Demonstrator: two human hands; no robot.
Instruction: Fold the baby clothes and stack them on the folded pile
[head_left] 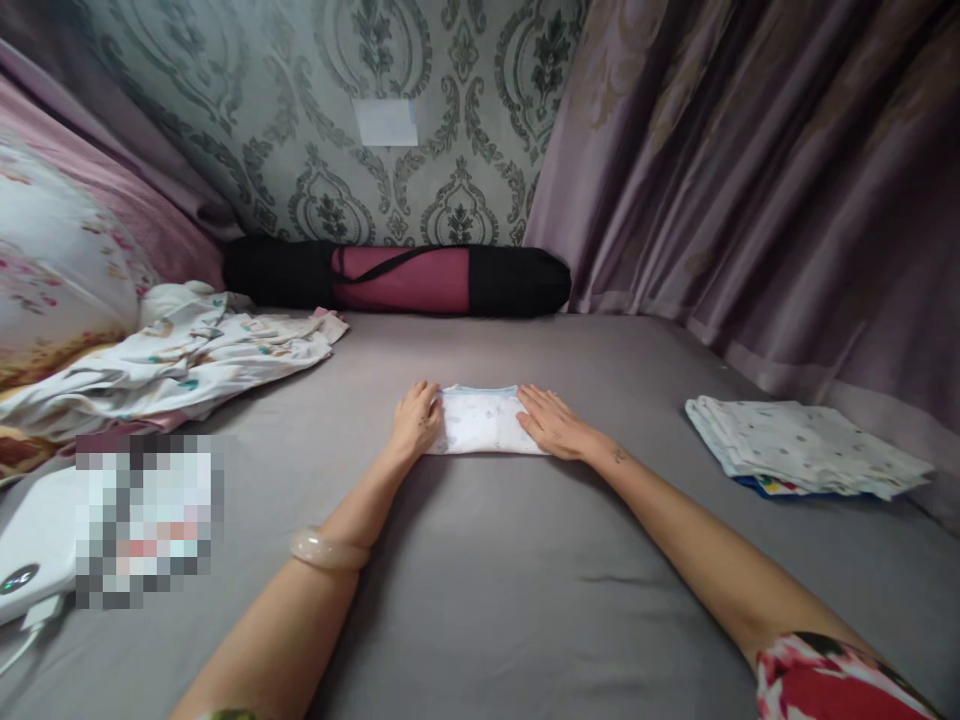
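Observation:
A small folded white cloth (486, 422) with a faint print and a light-blue edge lies flat on the grey bed sheet (480, 600). My left hand (417, 420) rests at its left end, fingers stretched forward along the side and partly over the edge. On the opposite end lies my right hand (553, 422), palm down, its fingers extended over the cloth's right edge. Both hands touch the cloth without gripping it. What is under the palms is hidden.
A stack of folded printed cloths (806, 445) sits at the right. Crumpled printed fabric (217, 345) lies at the left, above a white device (45, 530) with a cable and a blurred patch. Against the patterned wall lies a black and maroon roll bag (405, 280). Curtains (720, 180) hang at the right.

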